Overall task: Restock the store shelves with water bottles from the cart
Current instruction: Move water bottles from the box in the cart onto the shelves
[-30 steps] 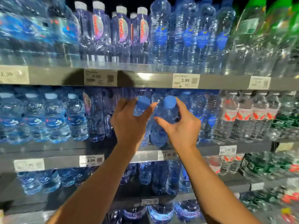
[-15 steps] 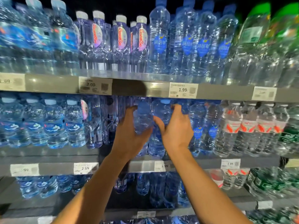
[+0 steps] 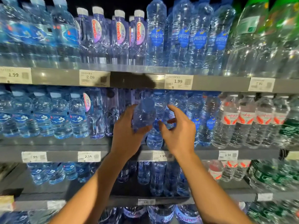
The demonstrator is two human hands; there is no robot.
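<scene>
A blue-capped water bottle is gripped in the left hand, tilted, its cap toward the camera and its lower part hidden behind the palm and thumb. It is held in front of the middle shelf, at a gap in the row; whether its base touches the shelf cannot be told. The right hand is seen just beside it, fingers spread and loosely bent, holding nothing; its fingertips are near a standing blue bottle on the same shelf, though contact cannot be made out. Both forearms are cut off at the bottom edge.

Blue-labelled bottles are ranged to the right, then red-labelled bottles. Small bottles are ranged to the left. On the top shelf, Ganten bottles are legible; a 1.99 price tag is readable. The outer edges are blurred, and the green bottles at right cannot be read. The cart is out of view.
</scene>
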